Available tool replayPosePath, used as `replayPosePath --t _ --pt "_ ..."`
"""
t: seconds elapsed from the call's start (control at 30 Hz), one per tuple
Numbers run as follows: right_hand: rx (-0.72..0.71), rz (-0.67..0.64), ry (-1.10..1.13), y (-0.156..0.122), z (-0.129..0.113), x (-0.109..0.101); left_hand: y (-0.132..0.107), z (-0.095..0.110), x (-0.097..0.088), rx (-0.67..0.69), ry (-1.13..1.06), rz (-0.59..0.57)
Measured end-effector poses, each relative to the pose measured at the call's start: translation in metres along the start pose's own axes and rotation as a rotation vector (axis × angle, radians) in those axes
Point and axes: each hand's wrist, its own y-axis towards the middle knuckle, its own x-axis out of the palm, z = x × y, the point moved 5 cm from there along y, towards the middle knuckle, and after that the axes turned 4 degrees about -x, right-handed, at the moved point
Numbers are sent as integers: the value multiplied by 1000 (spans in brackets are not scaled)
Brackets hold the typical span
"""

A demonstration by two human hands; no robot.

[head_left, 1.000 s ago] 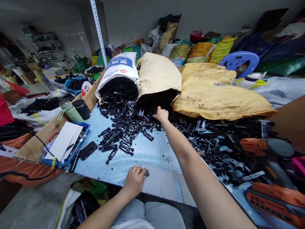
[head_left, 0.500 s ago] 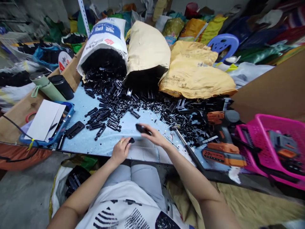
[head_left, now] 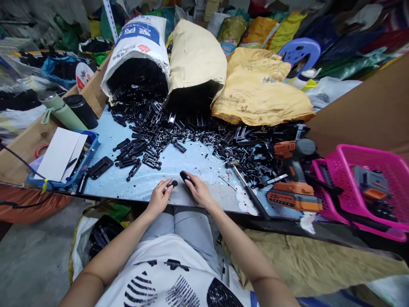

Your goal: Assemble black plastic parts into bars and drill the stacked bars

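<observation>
My left hand (head_left: pixel 159 197) rests at the near edge of the light blue table (head_left: pixel 194 164), fingers pinched on a small black plastic part (head_left: pixel 173 183). Just to its right, my right hand (head_left: pixel 198 190) grips a longer black plastic piece (head_left: pixel 184 175). The two hands are close together, a few centimetres apart. Farther back, a large heap of black plastic parts (head_left: pixel 179 128) spills across the table from an open white sack (head_left: pixel 138 55) and a tan sack (head_left: pixel 196 59).
An orange cordless drill (head_left: pixel 292 170) and a hammer (head_left: pixel 244 185) lie right of my hands. A pink basket (head_left: pixel 367 192) sits at far right. At left stand a blue tray with white paper (head_left: pixel 60 157), a green bottle (head_left: pixel 57 108) and a black cup (head_left: pixel 81 111). Yellow bags (head_left: pixel 262 91) lie behind.
My right hand came back from the far heap holding a black piece and now sits beside my left hand at the near edge. The view tilted down toward my lap.
</observation>
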Motion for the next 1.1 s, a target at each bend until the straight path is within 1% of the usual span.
replayPosePath --t 0.07,0.1,0.13,0.17,0.2,0.3,0.37,0.43,0.47,0.53,0.57,0.6,0.63,0.7,0.73,0.8,0.87,0.93,0.97,1.0,1.03,1.07,1.1 --pt "61 -16 423 -2 -6 10 0 11 3 -15 -80 -22" --pt "89 -35 587 -4 -8 14 1 17 3 -5 -90 -14" --pt "102 -50 699 -6 -11 15 1 23 1 18 -76 6" --pt "92 -57 761 -7 -12 15 1 29 -2 53 -40 22" --pt "62 -58 775 -9 -14 11 1 35 -5 97 13 25" --pt "-77 -86 643 -13 -15 -3 -1 48 -9 217 187 -28" --pt "-166 -103 522 -15 -17 -10 -3 52 -8 261 257 -40" --pt "-226 -93 455 -18 -20 -10 -5 55 -4 293 270 14" --pt "-241 -65 449 -19 -21 -10 -7 58 -2 314 259 63" --pt "-258 33 485 -22 -22 -8 -9 63 2 363 213 183" --pt "-267 84 507 -24 -22 -7 -10 66 2 390 192 226" --pt "-279 120 518 -25 -22 -6 -10 69 3 419 178 243" --pt "-293 136 514 -26 -22 -6 -10 72 3 449 174 228" --pt "-321 109 475 -28 -22 -5 -6 74 1 494 192 137" --pt "-328 91 453 -28 -21 -4 -4 74 0 502 205 91" --pt "-323 75 421 -28 -20 -4 -1 68 -2 484 224 43" --pt "-306 39 377 -24 -19 -4 0 58 -2 422 232 59" --pt "-288 -59 263 -15 -15 -6 -1 43 1 308 255 129" --pt "-263 -105 188 -6 -9 -11 -2 36 2 237 296 169" --pt "-223 -124 110 5 1 -20 -2 30 4 175 364 195" --pt "-170 -103 34 19 14 -35 -2 26 6 140 456 190" --pt "-102 -40 -39 35 31 -54 1 25 10 142 563 143" --pt "-32 63 -107 52 49 -78 4 25 15 183 668 58"
